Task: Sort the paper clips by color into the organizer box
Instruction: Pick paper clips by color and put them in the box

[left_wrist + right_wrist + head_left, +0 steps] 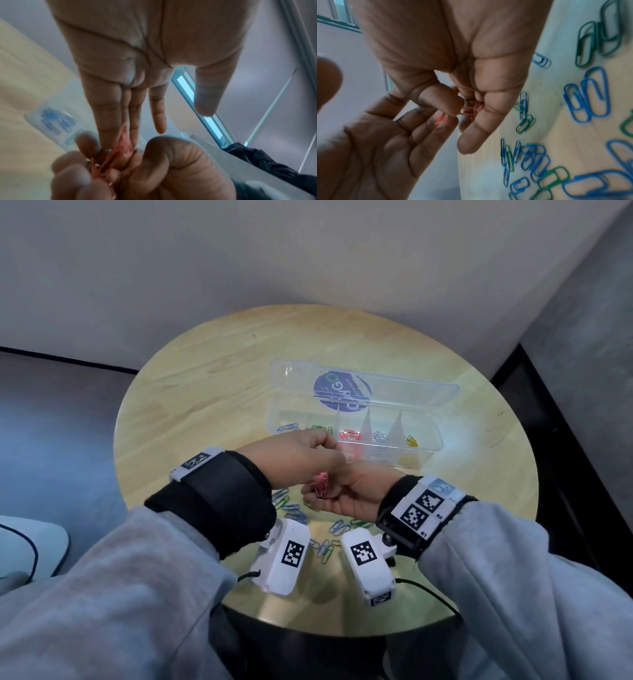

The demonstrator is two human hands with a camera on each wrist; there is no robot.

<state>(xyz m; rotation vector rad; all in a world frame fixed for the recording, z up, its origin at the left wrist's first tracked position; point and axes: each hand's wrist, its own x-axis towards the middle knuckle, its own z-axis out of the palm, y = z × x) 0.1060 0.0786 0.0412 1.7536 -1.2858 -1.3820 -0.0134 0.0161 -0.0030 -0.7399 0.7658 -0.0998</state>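
A bunch of red paper clips [320, 488] sits between my two hands, just above the table. My right hand [344, 494] curls its fingers and thumb round the bunch [468, 109]. My left hand [305, 451] reaches in from above, and its straight fingers [109, 121] touch the red clips [123, 147]. The clear organizer box [430, 455] lies beyond the hands with its lid open. Its compartments hold blue [287, 428], green [320, 429], red [351, 435], silver [380, 437] and yellow clips [412, 441]. Loose blue and green clips [530, 162] lie under the hands.
The round wooden table [205, 392] stands against a pale wall. The loose clips [323, 530] are spread near its front edge, between the two white wrist cameras [284, 556]. A dark cable [428, 590] runs off the front right.
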